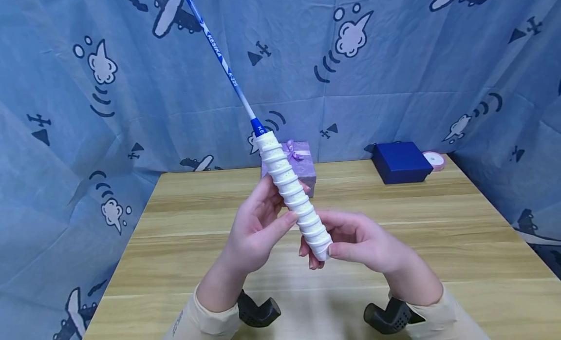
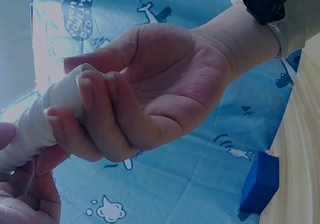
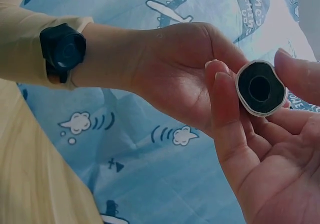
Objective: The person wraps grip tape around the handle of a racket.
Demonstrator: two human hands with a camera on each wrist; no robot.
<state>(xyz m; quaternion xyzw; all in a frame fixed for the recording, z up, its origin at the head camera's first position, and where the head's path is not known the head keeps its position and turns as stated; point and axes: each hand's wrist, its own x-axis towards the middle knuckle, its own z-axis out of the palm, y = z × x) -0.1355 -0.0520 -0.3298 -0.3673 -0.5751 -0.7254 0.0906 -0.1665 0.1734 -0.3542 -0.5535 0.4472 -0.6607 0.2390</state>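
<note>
A badminton racket's handle, wound in white grip tape, slants over the wooden table. Its blue shaft runs up to the top left. My left hand curls round the middle of the handle, thumb on the front. My right hand pinches the butt end between thumb and fingers. In the left wrist view the right hand wraps the taped handle. In the right wrist view, the black butt cap sits between the right hand's fingers, with the left hand behind it.
A purple gift box with a ribbon bow stands at the table's back, behind the handle. Farther right are a dark blue box and a pink ribbon roll. Blue printed cloth hangs behind and on both sides.
</note>
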